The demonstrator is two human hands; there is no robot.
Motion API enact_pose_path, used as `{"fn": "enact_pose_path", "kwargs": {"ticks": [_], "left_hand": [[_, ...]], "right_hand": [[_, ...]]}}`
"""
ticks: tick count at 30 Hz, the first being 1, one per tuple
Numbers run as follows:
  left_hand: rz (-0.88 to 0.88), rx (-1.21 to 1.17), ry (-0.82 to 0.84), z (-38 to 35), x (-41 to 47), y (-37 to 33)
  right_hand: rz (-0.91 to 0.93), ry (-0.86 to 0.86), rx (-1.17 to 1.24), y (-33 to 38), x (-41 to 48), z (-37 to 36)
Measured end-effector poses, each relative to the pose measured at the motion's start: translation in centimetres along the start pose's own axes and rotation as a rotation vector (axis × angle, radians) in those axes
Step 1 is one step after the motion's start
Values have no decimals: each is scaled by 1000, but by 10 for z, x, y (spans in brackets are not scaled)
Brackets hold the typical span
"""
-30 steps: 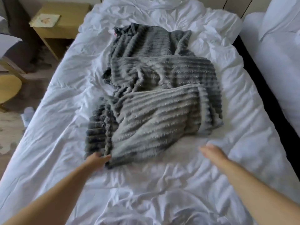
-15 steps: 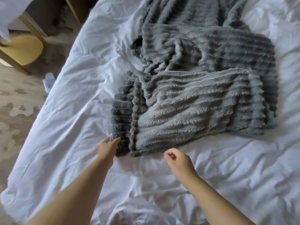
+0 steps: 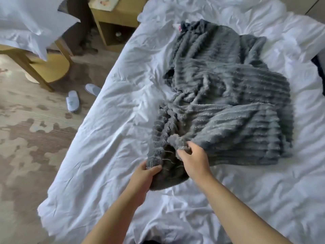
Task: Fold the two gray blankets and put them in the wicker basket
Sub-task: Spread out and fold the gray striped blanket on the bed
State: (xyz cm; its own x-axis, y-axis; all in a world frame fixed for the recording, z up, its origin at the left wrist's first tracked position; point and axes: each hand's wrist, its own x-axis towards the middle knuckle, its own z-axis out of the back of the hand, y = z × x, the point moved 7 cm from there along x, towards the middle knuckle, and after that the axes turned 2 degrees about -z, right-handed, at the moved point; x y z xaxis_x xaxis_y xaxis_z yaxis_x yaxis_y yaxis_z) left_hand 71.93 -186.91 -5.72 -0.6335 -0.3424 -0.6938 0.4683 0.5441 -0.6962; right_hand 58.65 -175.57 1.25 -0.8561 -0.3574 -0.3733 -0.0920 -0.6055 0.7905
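Blankets [image 3: 228, 111], gray and ribbed, lying rumpled across the middle of a bed [image 3: 109, 124] made up in wrinkled white, stretched from near the far end toward the near edge. Impossible to tell where one ends and the other begins. Near corner raised off the bed. Left hand [image 3: 145, 176] gripping the darker lower edge, thumb on top, fingers curled under the fabric. Right hand [image 3: 193, 160] just beside it, pinching a bunched fold of the lighter upper layer between thumb and fingers. Bare forearms reaching in from below. Off to the left, on patterned carpet [image 3: 26, 138]: a pair of white slippers [image 3: 73, 101], a wooden chair [image 3: 51, 67] overlapped by a white pillow [image 3: 26, 27], and a wooden nightstand [image 3: 119, 16] by the bed's far corner.
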Motion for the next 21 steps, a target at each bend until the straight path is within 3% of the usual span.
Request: {"fn": "enact_pose_path", "kwargs": {"ticks": [3, 6, 10, 16, 21], "left_hand": [[-52, 29, 163, -35, -35, -40], [-88, 130, 190, -51, -59, -63], [-44, 90, 194, -56, -76, -60], [46, -191, 217, -67, -95, -40], [-32, 48, 202, -62, -117, -45]], "right_hand": [[217, 171, -23, 63, -45, 6], [258, 297, -181, 79, -71, -3], [254, 247, -211, 74, -85, 9], [219, 180, -212, 44, -108, 24], [424, 150, -273, 47, -138, 11]]}}
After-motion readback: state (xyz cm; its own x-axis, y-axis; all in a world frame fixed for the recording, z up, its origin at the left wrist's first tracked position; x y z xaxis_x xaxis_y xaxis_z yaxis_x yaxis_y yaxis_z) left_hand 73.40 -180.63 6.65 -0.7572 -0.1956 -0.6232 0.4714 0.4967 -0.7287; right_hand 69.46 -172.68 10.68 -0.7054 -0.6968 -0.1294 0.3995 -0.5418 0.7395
